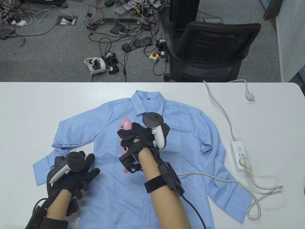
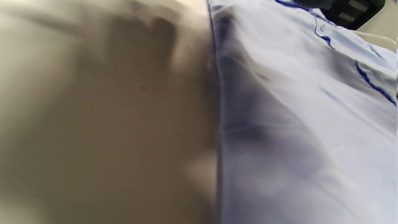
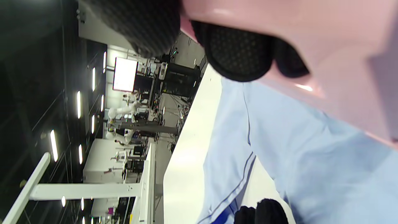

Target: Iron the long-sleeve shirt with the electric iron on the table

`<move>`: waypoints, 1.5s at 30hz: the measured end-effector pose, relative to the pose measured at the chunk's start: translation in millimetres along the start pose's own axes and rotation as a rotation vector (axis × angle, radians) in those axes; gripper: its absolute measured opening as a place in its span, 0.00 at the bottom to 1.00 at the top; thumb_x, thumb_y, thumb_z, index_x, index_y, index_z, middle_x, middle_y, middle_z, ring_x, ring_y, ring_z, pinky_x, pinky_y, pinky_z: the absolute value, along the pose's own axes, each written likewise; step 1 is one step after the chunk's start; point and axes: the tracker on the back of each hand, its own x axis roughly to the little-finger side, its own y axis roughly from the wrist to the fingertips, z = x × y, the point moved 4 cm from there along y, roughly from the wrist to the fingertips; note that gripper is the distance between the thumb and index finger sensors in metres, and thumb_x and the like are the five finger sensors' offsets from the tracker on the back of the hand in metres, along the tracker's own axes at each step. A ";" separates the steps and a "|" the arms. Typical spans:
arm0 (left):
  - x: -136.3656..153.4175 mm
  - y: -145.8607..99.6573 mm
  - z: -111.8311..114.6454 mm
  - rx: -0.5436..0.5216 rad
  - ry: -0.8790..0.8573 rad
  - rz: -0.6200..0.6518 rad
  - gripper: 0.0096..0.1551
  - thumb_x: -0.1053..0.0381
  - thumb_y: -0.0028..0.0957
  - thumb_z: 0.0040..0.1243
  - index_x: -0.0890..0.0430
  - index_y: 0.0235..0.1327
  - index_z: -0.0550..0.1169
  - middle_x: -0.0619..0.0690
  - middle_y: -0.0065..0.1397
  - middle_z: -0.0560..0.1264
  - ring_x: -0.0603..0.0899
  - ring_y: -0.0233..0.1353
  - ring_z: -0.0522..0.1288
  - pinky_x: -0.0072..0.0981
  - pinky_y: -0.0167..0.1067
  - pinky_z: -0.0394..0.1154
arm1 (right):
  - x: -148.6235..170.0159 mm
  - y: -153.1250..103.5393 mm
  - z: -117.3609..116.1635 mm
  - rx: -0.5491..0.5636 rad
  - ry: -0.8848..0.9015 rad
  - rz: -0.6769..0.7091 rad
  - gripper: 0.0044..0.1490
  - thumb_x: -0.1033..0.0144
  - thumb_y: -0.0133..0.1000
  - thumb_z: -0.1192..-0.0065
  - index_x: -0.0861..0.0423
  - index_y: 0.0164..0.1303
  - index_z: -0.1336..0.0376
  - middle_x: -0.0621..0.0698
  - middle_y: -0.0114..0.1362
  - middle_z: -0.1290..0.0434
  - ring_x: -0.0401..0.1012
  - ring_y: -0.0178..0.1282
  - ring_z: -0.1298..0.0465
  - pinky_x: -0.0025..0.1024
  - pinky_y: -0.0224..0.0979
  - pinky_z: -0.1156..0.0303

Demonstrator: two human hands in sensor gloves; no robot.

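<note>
My right grip (image 1: 133,140) clamps the pink iron (image 1: 125,126); left grip (image 1: 76,171), fingers apart, pins the shirt (image 1: 190,133); lingering risks scorching.

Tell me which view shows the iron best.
The table view: the pink iron sits on the shirt, gripped by the right hand, its outline partly visible. The right wrist view shows only a close pink slab; the left wrist view shows none.

L hand (image 1: 73,175) flat, palm down, fingers spread; R hand (image 1: 135,139) curled, apparently gripping.
</note>
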 end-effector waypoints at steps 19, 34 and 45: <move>-6.9 11.1 13.2 0.044 0.038 0.023 0.41 0.26 0.54 0.41 0.34 0.76 0.43 0.46 0.84 0.30 0.58 0.80 0.25 0.64 0.69 0.25 | 12.9 58.4 -58.4 -0.041 -0.151 0.098 0.52 0.56 0.48 0.39 0.63 0.70 0.62 0.49 0.64 0.41 0.38 0.53 0.24 0.31 0.58 0.21; -7.7 13.6 23.1 0.093 0.113 -0.022 0.44 0.26 0.54 0.42 0.35 0.75 0.39 0.45 0.82 0.26 0.57 0.80 0.24 0.64 0.69 0.24 | 34.6 52.9 -4.0 0.209 -0.102 -0.058 0.51 0.55 0.47 0.39 0.64 0.69 0.59 0.52 0.61 0.37 0.38 0.47 0.21 0.30 0.52 0.18; -11.0 11.8 22.8 0.098 0.131 -0.027 0.45 0.25 0.54 0.41 0.36 0.74 0.38 0.47 0.82 0.26 0.59 0.79 0.24 0.64 0.69 0.25 | 50.2 43.5 25.4 0.301 -0.073 -0.102 0.52 0.55 0.47 0.41 0.65 0.69 0.61 0.52 0.61 0.39 0.37 0.47 0.22 0.29 0.51 0.18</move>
